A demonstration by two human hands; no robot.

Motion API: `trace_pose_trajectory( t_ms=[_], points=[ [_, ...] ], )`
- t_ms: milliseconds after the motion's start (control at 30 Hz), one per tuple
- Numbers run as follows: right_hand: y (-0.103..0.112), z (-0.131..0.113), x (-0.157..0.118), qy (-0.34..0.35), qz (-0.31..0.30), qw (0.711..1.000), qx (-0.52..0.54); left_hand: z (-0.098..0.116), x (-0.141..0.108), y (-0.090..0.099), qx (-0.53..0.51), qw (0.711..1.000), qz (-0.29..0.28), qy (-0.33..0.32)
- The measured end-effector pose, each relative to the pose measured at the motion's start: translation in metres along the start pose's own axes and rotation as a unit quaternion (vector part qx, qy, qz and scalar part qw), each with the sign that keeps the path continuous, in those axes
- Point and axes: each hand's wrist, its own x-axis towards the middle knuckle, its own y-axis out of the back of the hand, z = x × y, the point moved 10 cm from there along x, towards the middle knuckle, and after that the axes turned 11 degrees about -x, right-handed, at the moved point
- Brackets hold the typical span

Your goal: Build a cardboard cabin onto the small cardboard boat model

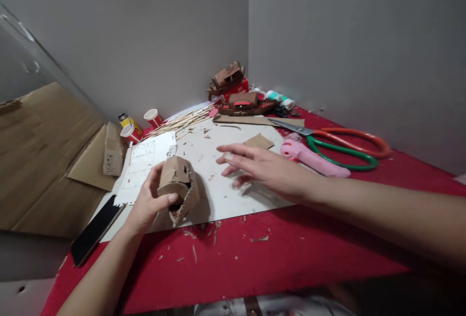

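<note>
My left hand (147, 207) grips a small cardboard model (177, 177) with a curved top, its thumb against the front edge. The model is over the front left part of a white board (214, 199). My right hand (251, 165) is apart from it, fingers spread and holding nothing, above the board's right side. Just beyond that hand lies a loose piece of cardboard (259, 141). Cardboard scraps are scattered on the board and on the red cloth (233, 257).
Large scissors (327, 143) and a pink glue gun (313, 158) lie right. Thin sticks (185, 121), paper cups (153, 118) and brown models (243, 102) stand at the back. A drawing sheet (145, 160), phone (96, 231) and cardboard sheets (47, 160) are left.
</note>
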Motion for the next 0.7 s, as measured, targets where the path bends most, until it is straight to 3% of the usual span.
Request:
trace_pose_trajectory(
  t_ms=[100,200,333,400,467,567,700],
  points=[
    [0.063,-0.043,-0.014,0.113,0.108,0.974,-0.164,-0.006,0.002,0.014,0.062,0.995,0.074,0.003],
    [0.121,-0.058,-0.031,0.106,0.211,0.888,-0.394,-0.012,0.005,0.019,0.103,0.988,0.115,-0.006],
    [0.155,-0.012,-0.039,-0.043,0.139,0.761,-0.632,-0.023,0.010,0.017,0.145,0.980,0.133,-0.009],
    [0.159,0.010,-0.045,-0.083,0.104,0.737,-0.663,-0.027,0.012,0.014,0.153,0.980,0.129,-0.011],
    [0.156,0.021,-0.050,-0.087,0.091,0.738,-0.663,-0.028,0.013,0.011,0.175,0.977,0.123,-0.017],
    [0.144,0.022,-0.052,-0.058,0.093,0.744,-0.659,-0.025,0.012,0.008,0.220,0.967,0.119,-0.039],
    [0.127,0.022,-0.047,-0.020,0.095,0.726,-0.681,-0.018,0.006,0.003,0.249,0.959,0.103,-0.086]
  ],
)
